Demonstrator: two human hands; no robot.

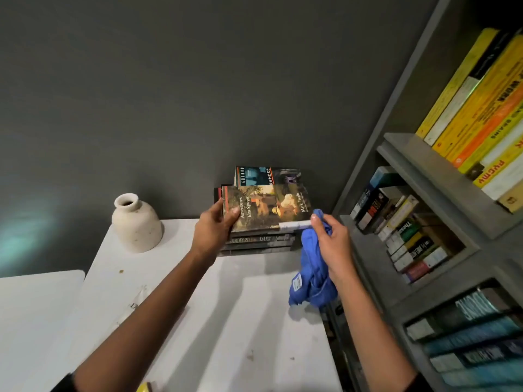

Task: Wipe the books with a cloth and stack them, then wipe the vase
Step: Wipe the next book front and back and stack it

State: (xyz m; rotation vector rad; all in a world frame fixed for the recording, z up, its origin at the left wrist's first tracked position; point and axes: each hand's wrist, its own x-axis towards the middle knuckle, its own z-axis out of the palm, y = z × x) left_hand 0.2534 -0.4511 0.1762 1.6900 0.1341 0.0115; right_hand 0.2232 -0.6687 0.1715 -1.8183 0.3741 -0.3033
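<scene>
— Blue cloth [311,273]: who holds it?
— The right hand [331,239] grips it beside the book stack [254,243] on the white desk [226,321]. The left hand [210,226] holds the top book [263,207], seemingly resting on the stack. The vase [137,222] stands apart, left.

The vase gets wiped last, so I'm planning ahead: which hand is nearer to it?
Left. The left hand grips the top book's left edge, right of the vase. The right hand, holding the blue cloth, is farther right, past that book.

Curled left hand [211,230], curled right hand [331,240]
</scene>
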